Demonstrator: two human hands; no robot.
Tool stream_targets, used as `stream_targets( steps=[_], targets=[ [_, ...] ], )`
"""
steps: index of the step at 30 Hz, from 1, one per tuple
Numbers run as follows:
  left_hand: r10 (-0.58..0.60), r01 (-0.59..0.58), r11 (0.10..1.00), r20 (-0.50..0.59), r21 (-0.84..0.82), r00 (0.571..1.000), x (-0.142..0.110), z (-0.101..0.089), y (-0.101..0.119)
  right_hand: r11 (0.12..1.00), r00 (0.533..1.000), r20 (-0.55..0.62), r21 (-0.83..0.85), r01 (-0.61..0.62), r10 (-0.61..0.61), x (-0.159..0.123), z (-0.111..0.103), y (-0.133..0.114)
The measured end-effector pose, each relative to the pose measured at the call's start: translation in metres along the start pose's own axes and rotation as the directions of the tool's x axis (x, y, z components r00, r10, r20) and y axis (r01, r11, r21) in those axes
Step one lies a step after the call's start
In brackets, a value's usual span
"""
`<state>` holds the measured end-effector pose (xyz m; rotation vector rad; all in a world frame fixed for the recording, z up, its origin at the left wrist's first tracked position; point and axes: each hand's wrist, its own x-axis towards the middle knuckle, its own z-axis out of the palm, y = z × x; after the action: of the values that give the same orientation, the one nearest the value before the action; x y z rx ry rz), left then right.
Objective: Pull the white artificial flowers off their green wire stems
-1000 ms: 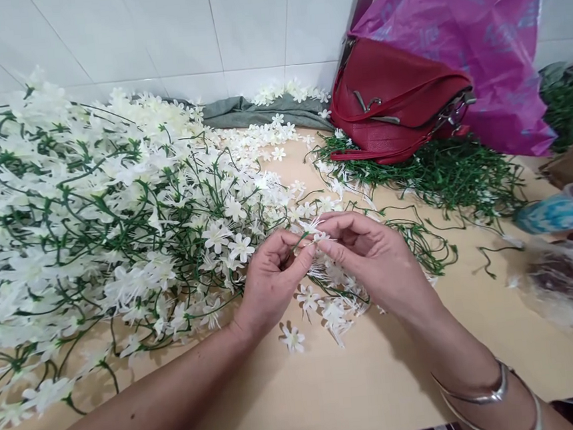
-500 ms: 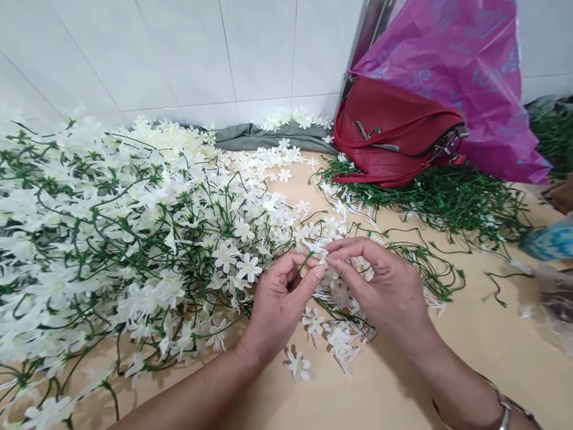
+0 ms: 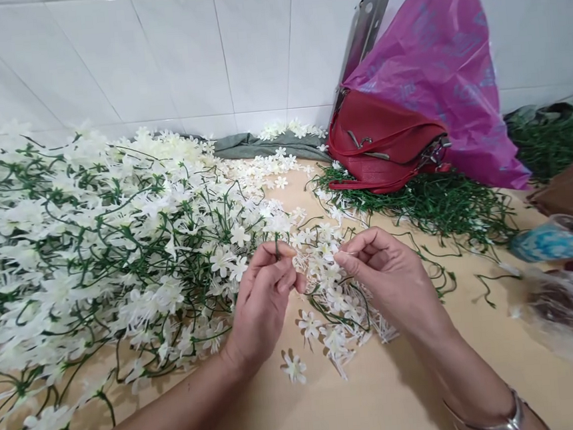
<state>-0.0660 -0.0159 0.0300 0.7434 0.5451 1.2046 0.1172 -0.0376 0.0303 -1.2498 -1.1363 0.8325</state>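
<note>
My left hand (image 3: 267, 304) is closed, with a bit of green artificial stem (image 3: 276, 244) showing at its bent index finger. A short gap away, my right hand (image 3: 397, 282) pinches a small white flower piece (image 3: 336, 252) between thumb and index finger; its exact shape is hard to make out. Below and between both hands lies a small heap of white artificial flowers (image 3: 330, 281), with loose white stamens and a few green stems. One single flower (image 3: 294, 368) rests apart, nearer to me. A large pile of white flowers on green stems (image 3: 93, 245) spreads to the left.
A red handbag (image 3: 385, 139) sits on a heap of green stems (image 3: 456, 207) at the back right, against a purple plastic bag (image 3: 433, 55). Farther right are a blue-and-white cup (image 3: 544, 240) and a clear plastic bag (image 3: 570, 304). A tiled wall (image 3: 176, 50) stands behind.
My hands, together at one flower before, have moved apart. The left went left with the green stem, the right slightly right with a white piece. The view has shifted a little.
</note>
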Motion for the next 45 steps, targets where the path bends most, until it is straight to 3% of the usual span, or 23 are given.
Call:
stream_targets(
  steps=[2, 4, 7, 9, 10, 13, 17, 19, 21, 24, 25, 27, 31, 34, 36, 39, 41, 43, 45],
  targets=[
    [0.029, -0.03, 0.999, -0.028, -0.038, 0.999, 0.0, 0.006, 0.008, 0.998, 0.997, 0.065, 0.059, -0.032, 0.028, 0.002, -0.005, -0.001],
    [0.048, -0.05, 0.997, -0.042, -0.054, 0.998, 0.0, 0.009, 0.013, 0.987, 0.972, 0.212, 0.101, -0.122, 0.098, 0.002, -0.007, -0.002],
    [0.041, -0.044, 0.997, -0.058, -0.058, 0.998, 0.0, 0.009, 0.012, 0.941, 0.84, 0.482, 0.084, -0.328, 0.25, -0.001, -0.004, -0.004],
    [0.025, -0.028, 0.999, -0.06, -0.042, 0.998, 0.0, 0.006, 0.009, 0.91, 0.763, 0.57, 0.06, -0.41, 0.306, -0.005, 0.002, -0.004],
    [0.018, -0.019, 0.999, -0.052, -0.026, 0.998, 0.001, 0.004, 0.006, 0.904, 0.751, 0.582, 0.064, -0.424, 0.311, -0.007, 0.004, -0.004],
    [0.014, -0.014, 0.997, -0.003, 0.074, 1.0, 0.0, -0.001, -0.002, 0.911, 0.801, 0.527, 0.114, -0.396, 0.283, -0.008, 0.007, -0.005],
    [0.104, -0.109, 0.935, 0.032, 0.338, 0.994, -0.007, -0.003, -0.01, 0.92, 0.924, 0.289, 0.225, -0.32, 0.251, 0.002, -0.008, -0.007],
    [0.212, -0.237, 0.833, 0.107, 0.499, 0.971, -0.012, -0.003, -0.012, 0.903, 0.952, 0.151, 0.306, -0.302, 0.267, 0.008, -0.018, -0.008],
    [0.332, -0.43, 0.621, 0.276, 0.655, 0.902, -0.015, -0.004, -0.013, 0.886, 0.946, 0.137, 0.332, -0.323, 0.294, 0.011, -0.024, -0.009],
    [0.37, -0.689, 0.216, 0.594, 0.692, 0.714, -0.015, -0.007, -0.012, 0.879, 0.877, 0.379, 0.251, -0.405, 0.296, 0.006, -0.022, -0.012],
    [0.341, -0.736, 0.136, 0.666, 0.663, 0.663, -0.014, -0.009, -0.012, 0.876, 0.836, 0.471, 0.229, -0.423, 0.281, 0.003, -0.019, -0.012],
    [0.303, -0.773, 0.081, 0.723, 0.629, 0.621, -0.01, -0.011, -0.013, 0.867, 0.773, 0.585, 0.225, -0.445, 0.245, -0.002, -0.013, -0.014],
    [0.396, -0.763, 0.095, 0.679, 0.639, 0.618, -0.006, -0.013, -0.013, 0.864, 0.778, 0.594, 0.263, -0.429, 0.206, -0.006, -0.008, -0.017],
    [0.455, -0.776, 0.169, 0.65, 0.608, 0.608, -0.007, -0.011, -0.01, 0.877, 0.794, 0.592, 0.297, -0.379, 0.142, -0.005, -0.011, -0.02],
    [0.467, -0.722, 0.298, 0.564, 0.624, 0.681, -0.008, -0.009, -0.007, 0.878, 0.823, 0.558, 0.338, -0.339, 0.103, -0.004, -0.013, -0.021],
    [0.393, -0.503, 0.608, 0.318, 0.614, 0.863, -0.008, -0.005, -0.004, 0.882, 0.895, 0.435, 0.376, -0.285, 0.103, -0.002, -0.014, -0.021],
    [0.327, -0.379, 0.741, 0.194, 0.555, 0.925, -0.007, -0.006, -0.003, 0.888, 0.926, 0.356, 0.376, -0.265, 0.125, -0.001, -0.013, -0.018],
    [0.345, -0.387, 0.733, 0.184, 0.559, 0.92, -0.006, -0.008, 0.0, 0.892, 0.94, 0.308, 0.369, -0.259, 0.146, 0.001, -0.011, -0.015],
    [0.437, -0.532, 0.59, 0.314, 0.608, 0.843, -0.01, -0.009, 0.004, 0.896, 0.945, 0.282, 0.357, -0.264, 0.167, 0.001, -0.008, -0.013]
  ],
)
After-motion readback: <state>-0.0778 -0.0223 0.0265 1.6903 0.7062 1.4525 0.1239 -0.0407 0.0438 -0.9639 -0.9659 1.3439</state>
